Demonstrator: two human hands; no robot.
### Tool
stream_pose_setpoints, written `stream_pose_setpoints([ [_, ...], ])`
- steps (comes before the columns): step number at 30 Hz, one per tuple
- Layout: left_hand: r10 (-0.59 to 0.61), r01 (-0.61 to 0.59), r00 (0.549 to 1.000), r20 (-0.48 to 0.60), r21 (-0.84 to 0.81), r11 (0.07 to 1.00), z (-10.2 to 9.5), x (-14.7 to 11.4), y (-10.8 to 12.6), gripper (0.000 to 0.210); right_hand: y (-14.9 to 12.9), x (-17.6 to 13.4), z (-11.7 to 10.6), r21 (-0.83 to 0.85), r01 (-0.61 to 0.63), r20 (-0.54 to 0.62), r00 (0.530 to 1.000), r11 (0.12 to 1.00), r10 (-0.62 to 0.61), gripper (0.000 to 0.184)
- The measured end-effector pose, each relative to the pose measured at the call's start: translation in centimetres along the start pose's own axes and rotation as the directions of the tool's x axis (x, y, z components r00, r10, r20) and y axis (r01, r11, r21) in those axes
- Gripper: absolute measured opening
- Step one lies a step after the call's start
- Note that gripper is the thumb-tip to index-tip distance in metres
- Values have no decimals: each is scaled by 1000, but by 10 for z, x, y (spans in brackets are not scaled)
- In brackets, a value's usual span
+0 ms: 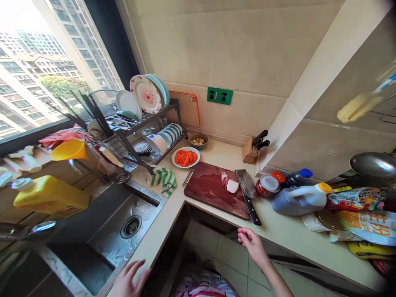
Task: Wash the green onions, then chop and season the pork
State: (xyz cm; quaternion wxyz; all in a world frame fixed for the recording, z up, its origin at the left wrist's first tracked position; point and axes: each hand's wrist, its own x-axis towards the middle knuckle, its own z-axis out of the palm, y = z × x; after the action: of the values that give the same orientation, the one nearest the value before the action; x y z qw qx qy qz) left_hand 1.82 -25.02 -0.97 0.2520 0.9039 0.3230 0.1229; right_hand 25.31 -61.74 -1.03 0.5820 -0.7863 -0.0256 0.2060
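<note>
Tiled wall, pale counter — right hand near cleaver.

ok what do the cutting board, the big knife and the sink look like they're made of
Cutting board: probably wood, from its reddish brown colour and patchy sheen.
Big knife: likely steel blade, grey with pale streaks; black handle with pale dots like rivets, plastic or wood.
Sink: apparently stainless steel, grey with bright reflections.

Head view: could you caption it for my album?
Left hand by the sink, right hand near the knife, meat on the board.
</note>
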Motion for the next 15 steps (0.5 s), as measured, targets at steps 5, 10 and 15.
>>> stream_pose_setpoints([
  [5, 353, -319, 906, 234, -171, 932, 55, 117, 134, 37, 5, -22, -4, 111, -62, -143, 987, 992, 78, 47],
  [10, 417, -356, 823, 386, -220, 908, 130, 199, 260, 59, 10, -37, -9, 209, -137, -303, 932, 968, 197, 49],
  [15, 318, -393, 816, 483, 60, 918, 173, 226, 337, 85, 13, -42, -20, 314, -218, -318, 893, 924, 319, 54],
])
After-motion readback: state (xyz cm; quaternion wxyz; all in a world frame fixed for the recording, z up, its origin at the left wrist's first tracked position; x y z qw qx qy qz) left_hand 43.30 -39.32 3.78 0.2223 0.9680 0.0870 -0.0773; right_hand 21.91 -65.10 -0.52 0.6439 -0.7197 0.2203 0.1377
